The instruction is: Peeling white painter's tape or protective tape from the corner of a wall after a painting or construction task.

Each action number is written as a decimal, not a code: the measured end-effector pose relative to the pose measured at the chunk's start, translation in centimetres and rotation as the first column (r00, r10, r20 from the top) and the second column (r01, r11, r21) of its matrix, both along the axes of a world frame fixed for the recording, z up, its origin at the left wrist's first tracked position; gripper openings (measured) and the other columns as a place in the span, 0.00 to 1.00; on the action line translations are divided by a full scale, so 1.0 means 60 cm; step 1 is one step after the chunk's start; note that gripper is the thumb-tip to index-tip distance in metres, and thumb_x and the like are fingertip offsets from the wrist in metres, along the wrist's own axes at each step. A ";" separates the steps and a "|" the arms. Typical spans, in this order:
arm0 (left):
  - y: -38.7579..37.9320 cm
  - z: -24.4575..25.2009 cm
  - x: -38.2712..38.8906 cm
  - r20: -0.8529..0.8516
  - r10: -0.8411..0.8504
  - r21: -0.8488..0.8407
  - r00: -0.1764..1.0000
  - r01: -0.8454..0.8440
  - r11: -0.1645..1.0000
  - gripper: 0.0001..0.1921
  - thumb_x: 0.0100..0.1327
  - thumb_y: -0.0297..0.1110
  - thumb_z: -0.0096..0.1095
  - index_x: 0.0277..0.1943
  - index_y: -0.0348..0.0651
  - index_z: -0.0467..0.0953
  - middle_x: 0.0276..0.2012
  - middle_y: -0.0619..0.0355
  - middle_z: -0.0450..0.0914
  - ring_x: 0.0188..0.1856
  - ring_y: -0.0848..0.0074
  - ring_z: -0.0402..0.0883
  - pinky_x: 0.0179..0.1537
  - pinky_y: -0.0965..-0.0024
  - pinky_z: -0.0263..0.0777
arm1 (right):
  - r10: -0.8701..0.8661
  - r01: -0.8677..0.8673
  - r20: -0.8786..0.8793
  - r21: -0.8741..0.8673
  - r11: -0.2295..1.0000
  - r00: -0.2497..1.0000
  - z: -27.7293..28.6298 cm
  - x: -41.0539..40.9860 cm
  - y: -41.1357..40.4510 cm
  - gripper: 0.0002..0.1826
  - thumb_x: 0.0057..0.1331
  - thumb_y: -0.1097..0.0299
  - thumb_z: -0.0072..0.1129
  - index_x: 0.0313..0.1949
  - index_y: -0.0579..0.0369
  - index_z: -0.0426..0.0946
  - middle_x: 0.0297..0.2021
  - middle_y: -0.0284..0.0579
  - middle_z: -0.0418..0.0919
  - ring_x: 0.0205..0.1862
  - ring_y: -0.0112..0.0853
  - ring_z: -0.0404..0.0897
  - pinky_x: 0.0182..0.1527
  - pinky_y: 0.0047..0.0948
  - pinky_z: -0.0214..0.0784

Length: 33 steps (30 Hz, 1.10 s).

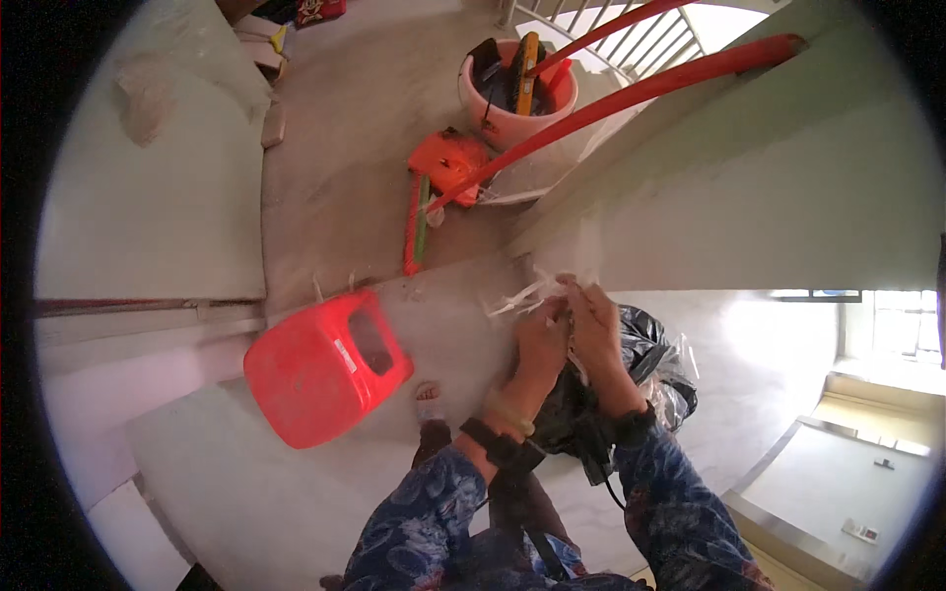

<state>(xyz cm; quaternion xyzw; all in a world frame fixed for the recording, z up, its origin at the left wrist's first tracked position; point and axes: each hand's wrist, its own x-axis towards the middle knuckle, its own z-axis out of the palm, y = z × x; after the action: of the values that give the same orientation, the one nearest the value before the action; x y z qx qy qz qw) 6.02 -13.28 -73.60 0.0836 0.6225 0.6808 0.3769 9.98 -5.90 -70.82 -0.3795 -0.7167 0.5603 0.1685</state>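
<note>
My left hand (543, 340) and my right hand (597, 321) are close together at the middle right of the view, fingers bent on a thin whitish plastic strip (523, 299) with frayed ends. What exactly each fingertip pinches is partly hidden and blurred. Below and beside my hands is a black plastic bag (643, 336), with clear crumpled plastic (674, 366) at its right side. Both wrists wear dark bands. To the left stands a red plastic container (310, 377) with a handle opening and a small label.
A broom (417, 229) with a red handle lies ahead beside an orange-red plastic bag (451, 162). Beyond is a pink bucket (506, 129) with tools inside. A greenish wall (768, 192) is at right, a pale panel (155, 221) at left, metal railings (650, 44) at the top.
</note>
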 end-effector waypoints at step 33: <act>0.249 -0.047 -0.207 -0.999 -0.050 -0.048 -0.006 0.373 0.926 0.12 0.57 0.37 0.54 0.25 0.37 0.70 0.23 0.46 0.73 0.29 0.50 0.74 0.33 0.53 0.67 | 0.018 -0.131 0.160 0.860 -0.494 0.987 0.202 0.085 0.185 0.12 0.44 0.71 0.62 0.31 0.48 0.73 0.21 0.36 0.73 0.26 0.34 0.74 0.49 0.44 0.67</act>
<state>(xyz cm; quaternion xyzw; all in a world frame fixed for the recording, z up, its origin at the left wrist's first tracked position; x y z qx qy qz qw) -6.39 1.66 -76.43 0.6683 0.6017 0.4308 -0.0753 15.09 5.21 -58.69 -0.0108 -0.8759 -0.3358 0.3463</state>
